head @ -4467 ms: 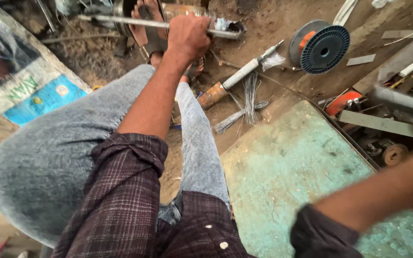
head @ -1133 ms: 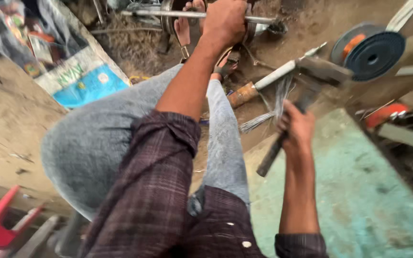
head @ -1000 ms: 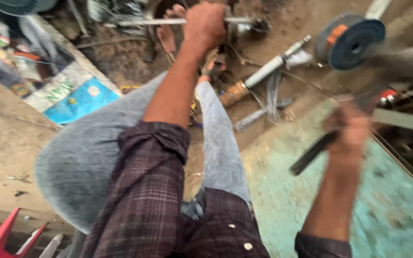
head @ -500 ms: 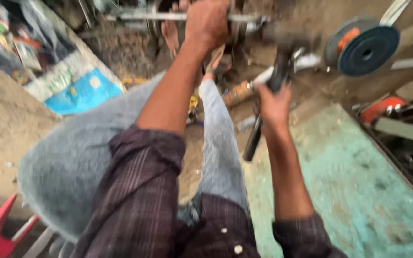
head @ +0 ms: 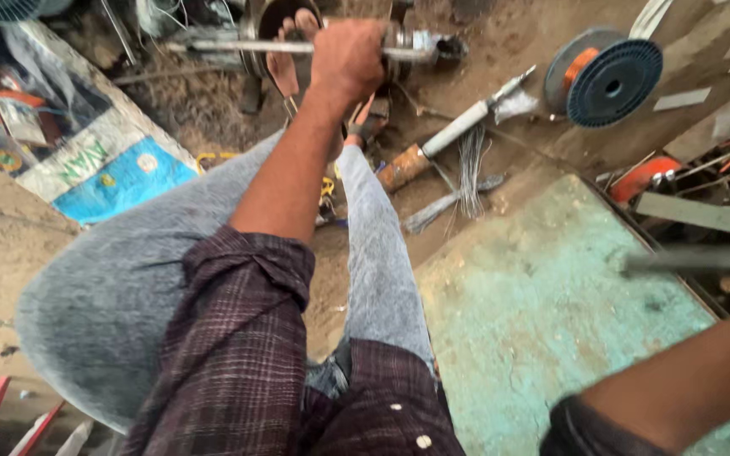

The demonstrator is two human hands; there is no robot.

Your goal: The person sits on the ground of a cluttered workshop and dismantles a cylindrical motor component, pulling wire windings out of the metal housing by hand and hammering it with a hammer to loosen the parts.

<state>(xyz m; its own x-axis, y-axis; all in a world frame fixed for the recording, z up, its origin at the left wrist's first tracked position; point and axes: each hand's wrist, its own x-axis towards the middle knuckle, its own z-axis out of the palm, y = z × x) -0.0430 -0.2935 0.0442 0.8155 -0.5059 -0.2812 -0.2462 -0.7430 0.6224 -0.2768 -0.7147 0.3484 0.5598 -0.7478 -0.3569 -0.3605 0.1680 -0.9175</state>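
Note:
My left hand [head: 350, 57] is closed around a thin metal rod [head: 238, 46] that lies level across the top of the view, beside my sandalled foot [head: 285, 51]. The arm wears a dark plaid sleeve and reaches over my knee in grey jeans. Only my right forearm [head: 678, 380] shows, at the lower right; the hand itself is past the frame edge. A blurred dark bar [head: 694, 260], probably the hammer, streaks across just above that forearm.
A worn green slab [head: 534, 312] lies to the right of my leg. A blue wire spool [head: 614, 80], an orange-handled tool [head: 433, 143] and a bundle of wires [head: 469, 165] lie on dirt ground. A printed sack [head: 103, 169] is at left, scrap metal at right.
My right hand, which held a hammer raised near the rod half a second ago, has swung back right and out of frame. The left hand has kept its grip on the rod.

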